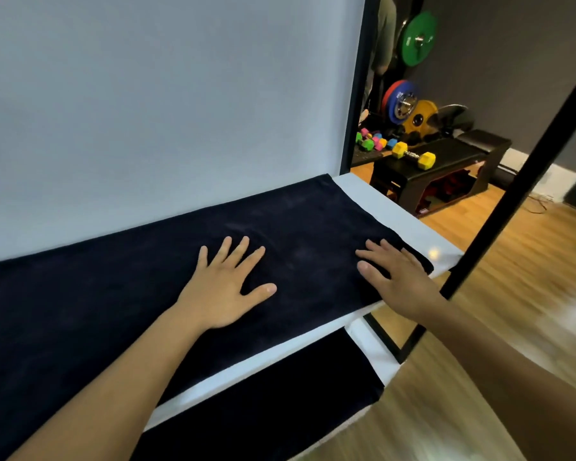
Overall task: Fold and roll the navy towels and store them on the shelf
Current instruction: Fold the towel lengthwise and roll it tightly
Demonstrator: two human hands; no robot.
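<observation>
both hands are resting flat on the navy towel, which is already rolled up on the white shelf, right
Not quite. The navy towel is not rolled up: it lies spread out flat on the white shelf, as the head view shows. The rest holds: the left hand and the right hand both rest flat on it.

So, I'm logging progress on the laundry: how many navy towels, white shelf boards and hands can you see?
Navy towels: 2 (upper towel, lower towel)
White shelf boards: 2 (upper shelf, lower shelf)
Hands: 2 (left hand, right hand, both resting open on the upper towel)
Total: 6
</observation>
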